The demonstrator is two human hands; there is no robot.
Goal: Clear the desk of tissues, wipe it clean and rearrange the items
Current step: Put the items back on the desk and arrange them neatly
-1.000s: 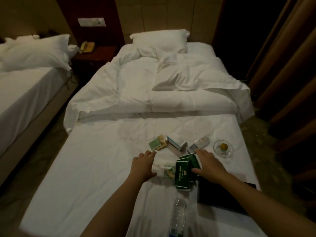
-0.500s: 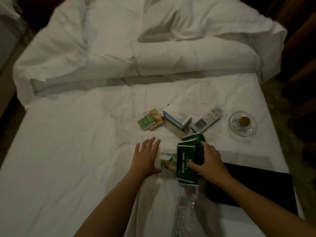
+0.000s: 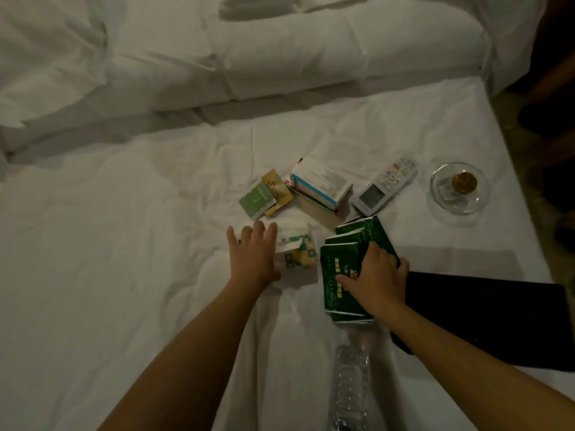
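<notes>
A small white-and-green tissue packet [image 3: 297,248] lies on the white sheet [image 3: 124,244]. My left hand [image 3: 253,255] lies flat, palm down and fingers straight, against the packet's left side. To the right is a stack of dark green packets [image 3: 340,267]. My right hand [image 3: 378,278] grips that stack, thumb on top and fingers curled over its right edge.
Beyond the hands lie a green sachet [image 3: 256,199], a yellow sachet [image 3: 277,188], a white-and-blue box [image 3: 322,181], a remote [image 3: 384,185] and a glass ashtray [image 3: 435,197]. A black folder [image 3: 485,318] lies at the right, a clear water bottle [image 3: 350,384] lies near me, and a folded duvet [image 3: 280,48] is behind.
The view has tilted down and closed in on the items. My right hand has settled onto the green stack and closed round it. My left hand stays flat beside the tissue packet.
</notes>
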